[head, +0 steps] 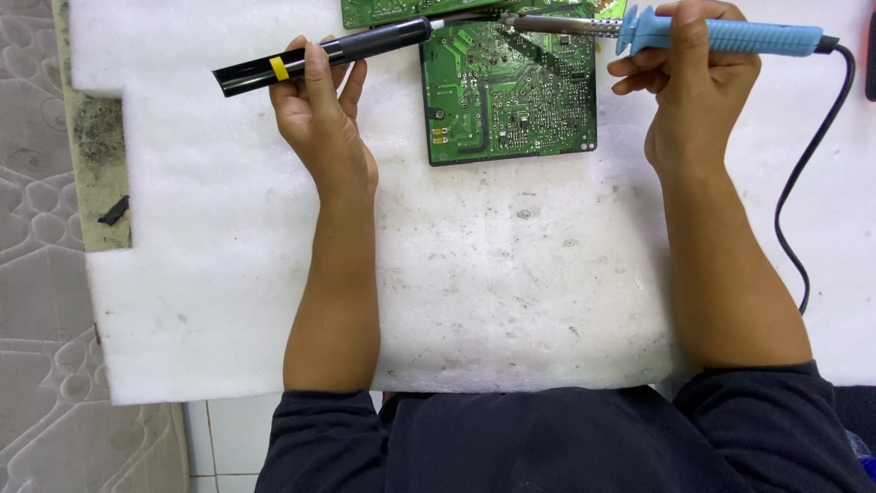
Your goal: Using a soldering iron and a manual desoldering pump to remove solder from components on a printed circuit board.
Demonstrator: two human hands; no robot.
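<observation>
Green circuit board (508,91) lies between both hands: left hand (319,110) clasps a black desoldering pump (324,55), right hand (684,82) clasps a blue soldering iron (721,36), tips meeting at the board's far edge.

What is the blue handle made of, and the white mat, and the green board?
The blue handle in the right hand looks like ribbed, matte plastic or rubber. The white mat looks like soft foam: fuzzy, speckled surface with cut edges. The green board looks like rigid coated fibreglass, glossy, with tiny metal solder spots.
</observation>
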